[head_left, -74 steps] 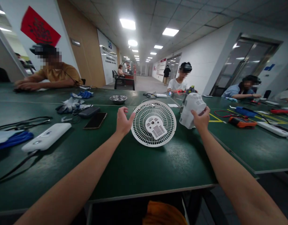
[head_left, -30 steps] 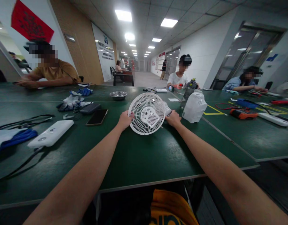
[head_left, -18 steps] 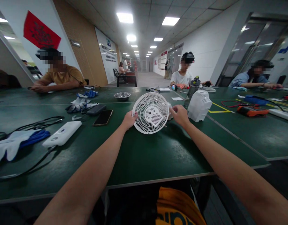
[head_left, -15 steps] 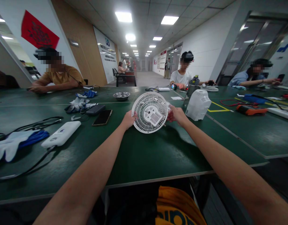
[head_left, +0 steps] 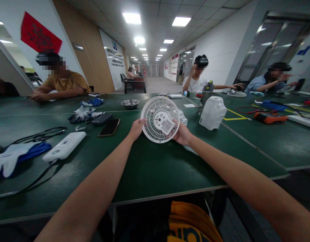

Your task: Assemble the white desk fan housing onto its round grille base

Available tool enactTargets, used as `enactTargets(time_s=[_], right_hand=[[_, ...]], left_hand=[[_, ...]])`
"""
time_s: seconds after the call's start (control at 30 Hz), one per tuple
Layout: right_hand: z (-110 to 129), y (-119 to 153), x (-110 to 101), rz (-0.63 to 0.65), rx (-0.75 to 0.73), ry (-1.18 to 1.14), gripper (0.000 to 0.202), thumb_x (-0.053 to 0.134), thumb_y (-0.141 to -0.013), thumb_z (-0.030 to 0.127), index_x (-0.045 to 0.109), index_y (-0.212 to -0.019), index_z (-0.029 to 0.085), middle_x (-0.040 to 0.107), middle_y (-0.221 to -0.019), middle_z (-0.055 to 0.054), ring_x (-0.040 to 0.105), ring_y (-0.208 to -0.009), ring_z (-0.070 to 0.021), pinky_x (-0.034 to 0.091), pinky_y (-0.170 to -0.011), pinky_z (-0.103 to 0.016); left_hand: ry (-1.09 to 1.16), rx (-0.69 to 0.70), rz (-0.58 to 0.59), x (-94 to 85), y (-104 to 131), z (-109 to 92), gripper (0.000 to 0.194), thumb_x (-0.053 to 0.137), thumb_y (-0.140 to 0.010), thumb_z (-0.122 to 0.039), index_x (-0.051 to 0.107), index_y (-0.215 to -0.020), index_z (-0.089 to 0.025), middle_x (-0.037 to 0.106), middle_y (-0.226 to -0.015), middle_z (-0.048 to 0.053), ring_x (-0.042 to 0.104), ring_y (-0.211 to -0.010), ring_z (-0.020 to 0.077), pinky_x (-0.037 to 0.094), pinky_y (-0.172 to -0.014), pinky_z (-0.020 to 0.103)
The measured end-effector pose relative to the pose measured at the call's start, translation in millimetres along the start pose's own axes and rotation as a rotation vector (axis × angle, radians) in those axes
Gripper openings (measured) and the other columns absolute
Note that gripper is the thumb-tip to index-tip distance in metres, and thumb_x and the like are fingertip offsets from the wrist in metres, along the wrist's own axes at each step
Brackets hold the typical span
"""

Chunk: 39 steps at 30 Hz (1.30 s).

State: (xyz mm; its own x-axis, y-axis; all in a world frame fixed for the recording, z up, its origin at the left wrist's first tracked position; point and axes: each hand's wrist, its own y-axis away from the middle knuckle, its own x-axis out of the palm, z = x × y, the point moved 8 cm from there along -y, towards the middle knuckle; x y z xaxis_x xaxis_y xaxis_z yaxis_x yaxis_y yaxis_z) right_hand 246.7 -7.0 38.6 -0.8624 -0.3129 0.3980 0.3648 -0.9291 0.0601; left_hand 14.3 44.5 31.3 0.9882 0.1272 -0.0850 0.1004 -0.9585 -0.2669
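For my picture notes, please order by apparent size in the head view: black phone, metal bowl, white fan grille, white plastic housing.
1. White fan grille
2. White plastic housing
3. Black phone
4. Metal bowl; farther away, so its true size is unsure

Fan grille (head_left: 160, 120) between left hand (head_left: 136, 129) and right hand (head_left: 183, 135), housing (head_left: 213, 113) to right on bench (head_left: 155, 174), bottle (head_left: 205, 93) behind housing, phone (head_left: 109, 127) to left.

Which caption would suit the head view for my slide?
Left hand and right hand hold a white fan grille at a green table, near a white housing.
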Motion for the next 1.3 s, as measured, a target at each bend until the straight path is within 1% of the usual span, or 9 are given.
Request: enactTargets(time_s=[0.17, 0.4, 0.53, 0.73, 0.8, 0.9, 1.0, 1.13, 1.3], right_hand=[[39.8, 7.8, -2.1, -0.058, -0.435, 0.293, 0.034, 0.063, -0.084, 0.053, 0.041, -0.095, 0.029, 0.054, -0.073, 0.007, 0.052, -0.06, -0.0127, 0.042, -0.05, -0.022], [60.9, 27.5, 5.5, -0.016, -0.698, 0.983, 0.041, 0.067, -0.081, 0.047, 0.04, -0.104, 0.026, 0.057, -0.084, 0.003, 0.053, -0.071, -0.0157, 0.044, -0.069, -0.031], [56.7, 34.6, 17.4, 0.025, -0.725, 1.177, 0.046, 0.072, -0.075, 0.048, 0.045, -0.103, 0.024, 0.055, -0.087, 0.0, 0.049, -0.071, -0.0165, 0.042, -0.074, -0.034], [58.4, 35.7, 19.8, 0.06, -0.662, 1.061, 0.048, 0.076, -0.071, 0.044, 0.053, -0.109, 0.025, 0.059, -0.093, -0.003, 0.051, -0.083, -0.0219, 0.043, -0.087, -0.039], [70.3, 33.1, 8.9, -0.031, -0.723, 1.054, 0.042, 0.071, -0.075, 0.042, 0.055, -0.11, 0.024, 0.06, -0.1, -0.006, 0.052, -0.092, -0.0249, 0.042, -0.093, -0.042], [90.4, 27.1, -21.1, -0.32, -0.822, 1.19, 0.044, 0.068, -0.076, 0.039, 0.055, -0.115, 0.022, 0.056, -0.117, -0.012, 0.05, -0.109, -0.0304, 0.038, -0.102, -0.046], [93.2, 13.3, -55.0, -0.516, -0.746, 1.344, 0.061, 0.072, -0.072, 0.038, 0.051, -0.126, 0.02, 0.053, -0.127, -0.016, 0.046, -0.119, -0.0346, 0.035, -0.104, -0.052], [76.9, -6.6, -91.5, -0.556, -0.54, 1.336, 0.084, 0.079, -0.062, 0.039, 0.043, -0.136, 0.023, 0.058, -0.12, -0.012, 0.054, -0.111, -0.0316, 0.04, -0.099, -0.051], [71.3, -12.6, -109.4, -0.578, -0.475, 1.12, 0.077, 0.079, -0.058, 0.034, 0.046, -0.126, 0.025, 0.062, -0.09, 0.001, 0.06, -0.082, -0.0215, 0.047, -0.088, -0.041]], left_hand=[[0.196, -0.167, -0.044, -8.9, 1.1, 7.1, 0.062, 0.039, -0.092, -0.067, 0.068, -0.088, -0.012, 0.071, -0.076, 0.011, 0.062, -0.058, 0.0151, 0.045, -0.055, 0.025], [0.497, -0.428, 0.25, 5.7, 18.9, 6.1, 0.076, 0.024, -0.094, -0.069, 0.07, -0.1, -0.009, 0.075, -0.085, 0.018, 0.072, -0.083, 0.0283, 0.057, -0.072, 0.038], [0.48, -0.571, 0.331, 14.9, 26.1, 14.5, 0.051, 0.045, -0.095, -0.053, 0.071, -0.097, -0.009, 0.076, -0.088, 0.018, 0.073, -0.087, 0.0307, 0.058, -0.08, 0.042], [0.443, -0.537, 0.132, 3.7, 14.9, 25.1, 0.015, 0.067, -0.087, -0.023, 0.071, -0.087, -0.009, 0.075, -0.084, 0.014, 0.073, -0.072, 0.0211, 0.061, -0.076, 0.035], [0.435, -0.505, 0.109, 2.1, 13.8, 23.2, 0.013, 0.067, -0.087, -0.02, 0.071, -0.087, -0.007, 0.075, -0.082, 0.014, 0.073, -0.07, 0.0207, 0.061, -0.073, 0.034], [0.414, -0.429, 0.093, 1.0, 12.8, 16.8, 0.011, 0.066, -0.086, -0.016, 0.071, -0.086, -0.006, 0.074, -0.078, 0.012, 0.072, -0.066, 0.0191, 0.06, -0.069, 0.033], [0.376, -0.365, 0.096, 1.1, 12.5, 11.8, 0.009, 0.066, -0.085, -0.015, 0.07, -0.085, -0.007, 0.073, -0.076, 0.009, 0.07, -0.064, 0.0167, 0.059, -0.066, 0.031], [0.318, -0.315, 0.065, -2.2, 12.5, 8.8, 0.009, 0.071, -0.081, -0.017, 0.07, -0.086, -0.01, 0.072, -0.078, 0.007, 0.07, -0.066, 0.0172, 0.058, -0.065, 0.031], [0.296, -0.289, 0.058, -3.6, 11.7, 8.8, 0.011, 0.073, -0.079, -0.02, 0.07, -0.086, -0.011, 0.072, -0.078, 0.007, 0.069, -0.067, 0.0173, 0.057, -0.066, 0.03]])
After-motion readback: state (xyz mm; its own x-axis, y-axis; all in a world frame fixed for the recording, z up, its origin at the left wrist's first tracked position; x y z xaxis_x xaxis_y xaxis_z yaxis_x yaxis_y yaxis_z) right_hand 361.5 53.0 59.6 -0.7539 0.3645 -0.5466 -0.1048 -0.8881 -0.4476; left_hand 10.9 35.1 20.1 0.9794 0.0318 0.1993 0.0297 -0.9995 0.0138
